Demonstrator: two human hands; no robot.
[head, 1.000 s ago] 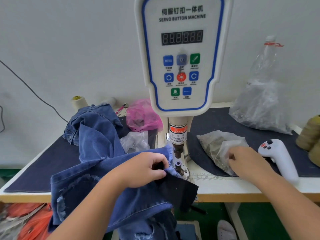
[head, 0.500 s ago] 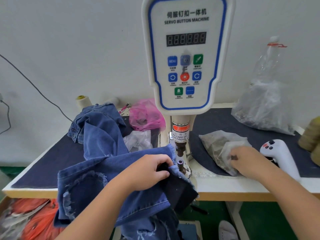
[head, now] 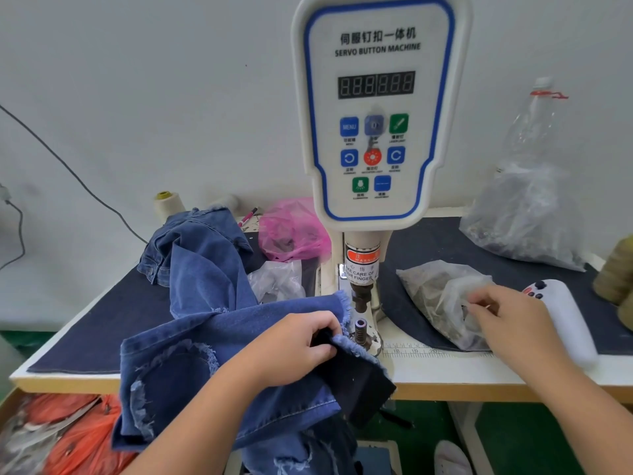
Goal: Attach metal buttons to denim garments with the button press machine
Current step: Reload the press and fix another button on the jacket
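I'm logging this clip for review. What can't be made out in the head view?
- Whether the right hand holds a button: its fingertips are blurred against the clear bag.
- Denim garment edge under the left hand: covered by its fingers.
- Small labels under the machine's panel buttons: too small.

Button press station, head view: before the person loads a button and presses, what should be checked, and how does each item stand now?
1. Denim garment held: ok, the left hand grips its frayed edge beside the lower die.
2. Fabric over the die: not ok, the die is uncovered.
3. Button in hand: cannot tell; the right hand pinches at the clear bag, and what it holds is unclear.
4. Fingers clear of the punch: ok, both hands sit to its sides.
5. Machine powered: cannot tell, the display shows no lit digits.
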